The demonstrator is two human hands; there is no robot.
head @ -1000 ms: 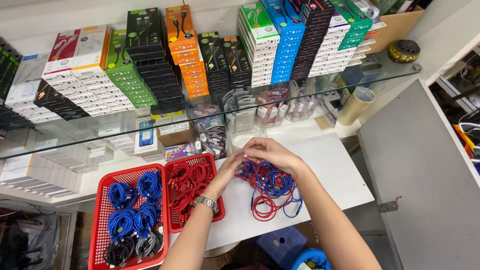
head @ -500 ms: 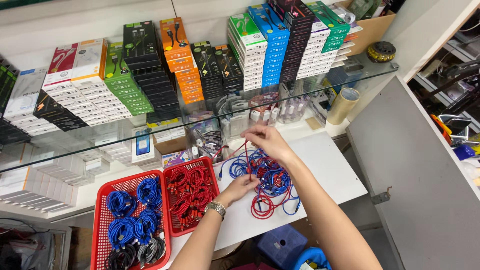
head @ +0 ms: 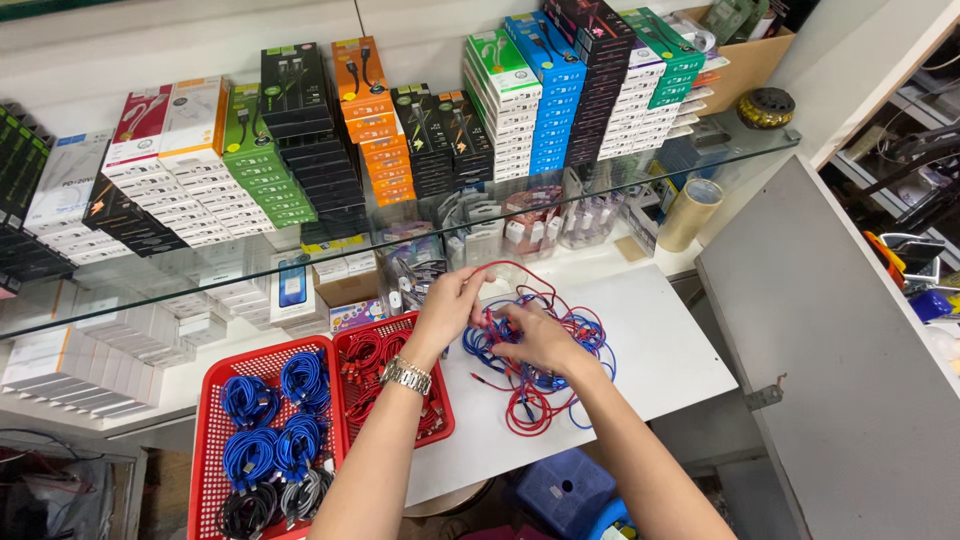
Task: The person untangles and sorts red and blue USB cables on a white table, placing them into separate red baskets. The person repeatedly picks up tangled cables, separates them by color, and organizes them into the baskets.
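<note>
A tangled pile of red and blue cables (head: 545,375) lies on the white table (head: 660,360). My left hand (head: 450,305), with a metal watch on its wrist, pinches a red cable lifted in a loop above the pile. Just to its right, my right hand (head: 535,335) rests on the pile and grips the same red cable near its plug end. Left of the pile sits a small red basket (head: 440,425) holding coiled red cables. Beside that is a larger red basket (head: 205,440) with coiled blue, grey and black cables.
A glass shelf (head: 400,225) above the table carries stacks of coloured product boxes. Under it are more small boxes and packets. A roll of brown tape (head: 690,215) stands at the right. A grey panel (head: 840,340) borders the table's right side. A blue stool (head: 565,490) is below.
My left hand has risen from the table edge to the pile and taken hold of the red cable. My right hand has dropped from holding the cable up onto the pile.
</note>
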